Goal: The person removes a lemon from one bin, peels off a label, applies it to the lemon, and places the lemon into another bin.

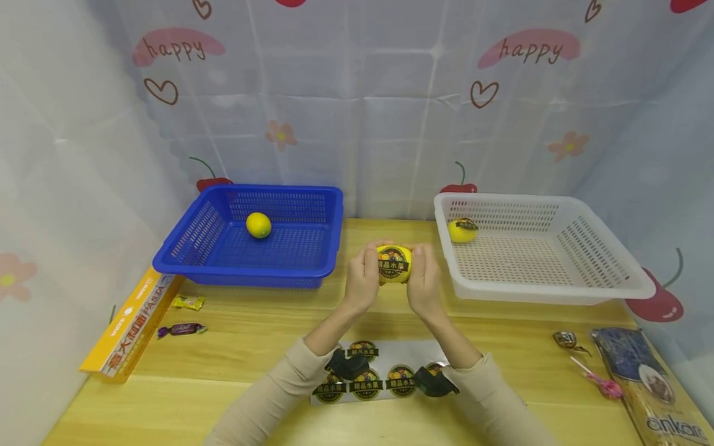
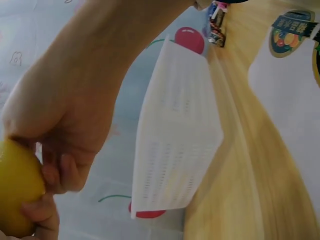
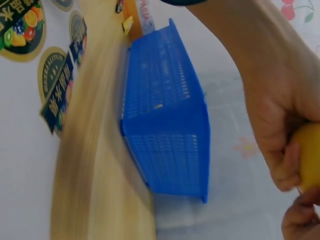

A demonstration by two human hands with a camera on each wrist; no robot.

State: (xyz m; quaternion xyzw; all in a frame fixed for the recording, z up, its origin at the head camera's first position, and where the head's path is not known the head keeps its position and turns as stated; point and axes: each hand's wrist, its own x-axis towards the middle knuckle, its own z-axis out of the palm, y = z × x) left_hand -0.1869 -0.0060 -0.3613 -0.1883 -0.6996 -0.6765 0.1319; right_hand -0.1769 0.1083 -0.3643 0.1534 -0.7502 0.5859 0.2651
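Between both hands, a yellow lemon [image 1: 402,273] is held up above the table, with a dark round fruit sticker [image 1: 393,262] on the side facing me. My left hand [image 1: 363,279] grips its left end and my right hand [image 1: 424,280] its right end. The wrist views show fingers curled about the lemon [image 2: 18,192] from both sides. Below the forearms lies a white sheet of stickers [image 1: 385,353], partly covered by the wrists' dark straps. One plain lemon [image 1: 258,225] sits in the blue basket [image 1: 245,278]; a stickered lemon [image 1: 462,231] sits in the white basket [image 1: 549,293].
A pasta box [image 1: 131,325] lies at the left edge, beside a yellow-wrapped candy [image 1: 188,302] and a purple-wrapped candy [image 1: 181,329]. To the right are a brown-wrapped candy [image 1: 566,339], a pink lollipop [image 1: 610,388] and a packet [image 1: 652,384]. A printed curtain [image 1: 357,124] hangs behind.
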